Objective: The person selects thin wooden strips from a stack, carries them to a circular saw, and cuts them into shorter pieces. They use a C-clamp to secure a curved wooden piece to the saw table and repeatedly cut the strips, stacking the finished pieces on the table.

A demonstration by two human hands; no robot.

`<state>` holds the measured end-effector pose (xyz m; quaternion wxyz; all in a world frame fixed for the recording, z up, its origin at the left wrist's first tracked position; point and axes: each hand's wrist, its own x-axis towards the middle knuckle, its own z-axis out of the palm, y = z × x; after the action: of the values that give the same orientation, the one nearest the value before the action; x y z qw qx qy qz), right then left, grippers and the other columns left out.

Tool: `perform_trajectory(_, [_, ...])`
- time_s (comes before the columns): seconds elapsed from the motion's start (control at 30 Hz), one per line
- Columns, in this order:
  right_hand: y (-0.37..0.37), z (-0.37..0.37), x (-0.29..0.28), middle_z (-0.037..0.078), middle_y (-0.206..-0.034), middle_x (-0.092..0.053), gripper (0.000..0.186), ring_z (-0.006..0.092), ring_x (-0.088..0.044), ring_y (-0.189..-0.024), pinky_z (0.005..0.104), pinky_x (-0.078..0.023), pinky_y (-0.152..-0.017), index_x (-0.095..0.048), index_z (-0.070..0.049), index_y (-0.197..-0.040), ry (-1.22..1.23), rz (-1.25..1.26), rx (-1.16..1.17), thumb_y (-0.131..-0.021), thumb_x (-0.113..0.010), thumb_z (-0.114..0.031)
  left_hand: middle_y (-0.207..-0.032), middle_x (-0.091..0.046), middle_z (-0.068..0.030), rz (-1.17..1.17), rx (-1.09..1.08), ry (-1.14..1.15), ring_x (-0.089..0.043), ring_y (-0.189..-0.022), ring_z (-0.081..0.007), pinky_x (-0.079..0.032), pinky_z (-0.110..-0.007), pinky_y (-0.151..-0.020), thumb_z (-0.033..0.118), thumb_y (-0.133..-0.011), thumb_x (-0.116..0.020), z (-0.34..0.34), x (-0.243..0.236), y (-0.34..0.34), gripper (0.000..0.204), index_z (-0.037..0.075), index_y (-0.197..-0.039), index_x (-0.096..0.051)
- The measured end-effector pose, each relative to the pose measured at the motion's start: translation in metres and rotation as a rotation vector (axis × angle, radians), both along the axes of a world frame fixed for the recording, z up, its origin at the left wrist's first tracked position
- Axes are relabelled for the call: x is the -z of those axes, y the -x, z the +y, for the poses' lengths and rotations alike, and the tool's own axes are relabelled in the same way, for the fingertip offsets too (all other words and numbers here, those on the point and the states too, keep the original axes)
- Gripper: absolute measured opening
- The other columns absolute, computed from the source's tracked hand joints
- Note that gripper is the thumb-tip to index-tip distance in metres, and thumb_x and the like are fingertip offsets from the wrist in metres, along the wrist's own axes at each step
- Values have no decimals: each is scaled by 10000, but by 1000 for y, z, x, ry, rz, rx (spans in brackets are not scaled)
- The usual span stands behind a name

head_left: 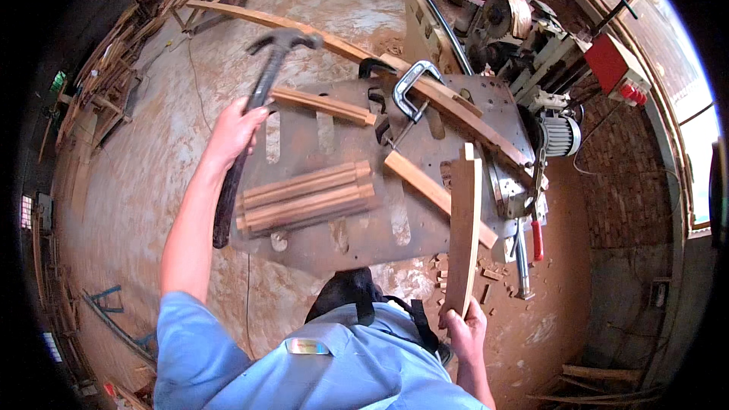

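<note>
My left hand [238,130] grips a claw hammer [267,68] midway along its handle, over the metal worktable [319,247]. In my right hand [465,323], near the table's front right, is an upright wooden piece [463,235]. Beside it a wooden strip [418,182] lies diagonally on the table. Several profiled wooden pieces [304,197] lie together at the near left, and another [323,106] lies farther back. A C-clamp [414,68] sits on a long wooden board [334,42] crossing the table's back.
A machine [501,11] with a red switch box [611,67], motor [554,137] and red-handled lever [537,241] borders the table's right and back. Stacked lumber [106,83] lines the left. Wood offcuts [490,273] lie on the floor at right. A brick wall [623,205] stands beyond.
</note>
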<state>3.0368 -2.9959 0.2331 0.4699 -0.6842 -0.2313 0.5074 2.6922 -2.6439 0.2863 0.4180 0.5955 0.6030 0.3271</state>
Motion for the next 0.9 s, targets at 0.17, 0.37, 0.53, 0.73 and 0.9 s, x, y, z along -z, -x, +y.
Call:
perform_trajectory(0.17, [5, 19, -3, 35, -734, -594, 160, 96, -551, -613, 246, -464, -557, -574, 10, -916, 114, -72, 133, -764, -578, -41, -587, -477, -5, 280, 158, 90, -476, -444, -109, -404, -282, -386, 182, -805, -592, 130, 47, -54, 163, 44, -833, -510])
perform_trajectory(0.37, [8, 17, 9, 57, -764, -604, 169, 110, -573, -637, 249, -479, -571, -568, 17, -931, 200, -26, 256, -767, -570, -27, -594, -498, -39, 481, 248, 100, -479, -426, -154, -436, -349, -396, 182, -736, -619, 233, 77, -112, 184, 35, -805, -533])
perform_trajectory(0.53, [-7, 17, 10, 49, -772, -595, 173, 107, -568, -639, 240, -476, -573, -560, 13, -930, 141, -6, 323, -758, -575, -9, -605, -516, -51, 610, 297, 235, -485, -438, -162, -433, -343, -391, 195, -733, -618, 272, 92, -140, 190, 34, -808, -551])
perform_trajectory(0.73, [-32, 22, 17, 63, -769, -606, 216, 103, -566, -609, 226, -457, -524, -541, 10, -972, 112, -108, 284, -764, -543, -48, -610, -482, -51, 637, 309, 276, -463, -425, -159, -419, -340, -355, 193, -741, -613, 270, 95, -145, 173, 59, -830, -547])
perform_trajectory(0.9, [-42, 17, 25, 60, -785, -609, 224, 97, -564, -624, 223, -461, -547, -543, 8, -987, 120, -106, 246, -773, -562, -55, -558, -445, -42, 637, 262, 269, -444, -387, -150, -386, -335, -330, 165, -747, -596, 282, 100, -138, 141, 64, -807, -519])
